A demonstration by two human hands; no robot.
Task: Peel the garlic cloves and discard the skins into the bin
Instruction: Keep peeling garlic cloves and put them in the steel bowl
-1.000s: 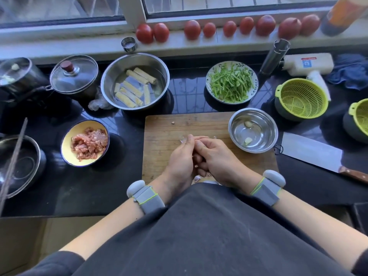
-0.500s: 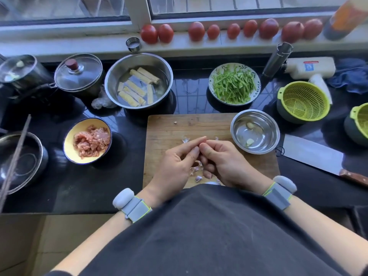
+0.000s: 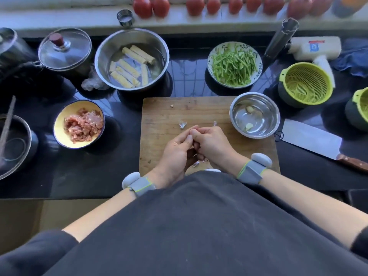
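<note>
Small steel bowl (image 3: 238,114) on cutting board (image 3: 159,120) holding two peeled garlic cloves (image 3: 249,126), left hand (image 3: 176,152) and right hand (image 3: 212,144) fingertips together, pinching something hidden, skins (image 3: 182,124) on board, large steel bowl (image 3: 103,56) with pale sticks in water, plate of green strips (image 3: 234,64), yellow bowl (image 3: 59,124) of minced meat on dark surface (image 3: 89,176).

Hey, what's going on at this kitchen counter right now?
A person is peeling garlic over a wooden cutting board. The left hand and right hand meet fingertip to fingertip, apparently working on a clove hidden between them. Two peeled cloves lie in the small steel bowl, and skin scraps lie on the board. No bin shows.
</note>
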